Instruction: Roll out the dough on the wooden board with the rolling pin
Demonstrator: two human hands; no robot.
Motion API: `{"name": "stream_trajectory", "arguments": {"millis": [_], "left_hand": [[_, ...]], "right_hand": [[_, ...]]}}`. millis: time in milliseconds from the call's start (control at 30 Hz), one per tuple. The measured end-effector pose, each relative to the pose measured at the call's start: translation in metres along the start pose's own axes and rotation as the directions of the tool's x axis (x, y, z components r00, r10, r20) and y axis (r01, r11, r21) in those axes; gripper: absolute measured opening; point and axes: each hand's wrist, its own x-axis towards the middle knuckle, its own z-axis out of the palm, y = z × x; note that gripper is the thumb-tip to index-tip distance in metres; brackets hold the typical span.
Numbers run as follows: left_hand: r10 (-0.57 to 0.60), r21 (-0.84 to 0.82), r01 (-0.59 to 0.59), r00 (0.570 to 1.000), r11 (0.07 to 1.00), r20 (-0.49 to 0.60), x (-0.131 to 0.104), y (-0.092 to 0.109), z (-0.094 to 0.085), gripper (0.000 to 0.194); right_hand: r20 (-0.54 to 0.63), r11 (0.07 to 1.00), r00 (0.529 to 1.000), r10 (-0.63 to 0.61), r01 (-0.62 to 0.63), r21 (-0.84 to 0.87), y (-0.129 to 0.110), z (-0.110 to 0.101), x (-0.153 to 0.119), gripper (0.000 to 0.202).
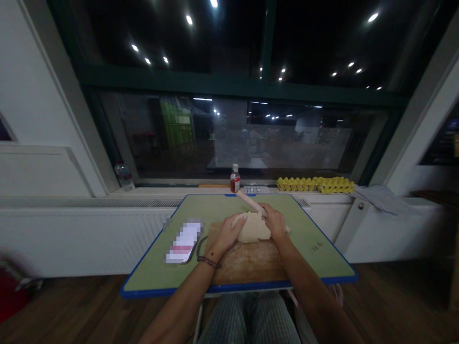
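From the head view I saw the left hand resting flat, its grip open, on the dough on the wooden board atop the table. The right hand had its grip closed around the rolling pin lying over the dough.

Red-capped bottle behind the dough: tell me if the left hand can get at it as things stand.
Probably yes: the left hand rests on the dough, and the table between it and the bottle looks bare.

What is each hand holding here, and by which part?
The right hand grips a rolling pin near its closer end, over the dough. The left hand lies flat on the dough's left edge, gripping nothing.
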Motion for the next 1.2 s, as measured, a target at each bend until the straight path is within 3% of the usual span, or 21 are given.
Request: {"name": "stream_trajectory", "arguments": {"millis": [100,367,867,1033,1200], "left_hand": [[-0.014,-0.079,0.007,0.997,0.997,-0.082,0.000,0.004,-0.001,0.038],[-0.095,-0.096,0.088,0.993,0.991,-0.070,-0.002,0.014,-0.003,0.032],[-0.041,-0.095,0.040,0.999,0.995,-0.018,0.003,-0.008,0.001,0.035],[-0.012,-0.004,0.012,0.998,1.000,0.059,0.004,-0.016,0.003,0.034],[-0.003,0.208,-0.019,0.994,0.978,0.107,0.004,-0.026,-0.004,0.034]], "right_hand": [[0.005,1.000,1.000,0.025,-0.025,-0.002,0.001,0.001,0.001,0.035],[0.008,1.000,1.000,0.024,-0.024,-0.011,-0.001,-0.001,-0.001,0.036],[-0.051,1.000,0.999,-0.018,0.019,0.020,0.001,0.003,-0.002,0.030],[-0.036,1.000,0.999,-0.001,0.000,-0.011,-0.001,0.001,-0.003,0.032],[-0.030,1.000,1.000,0.002,-0.003,-0.021,0.002,0.003,-0.001,0.031]]}}
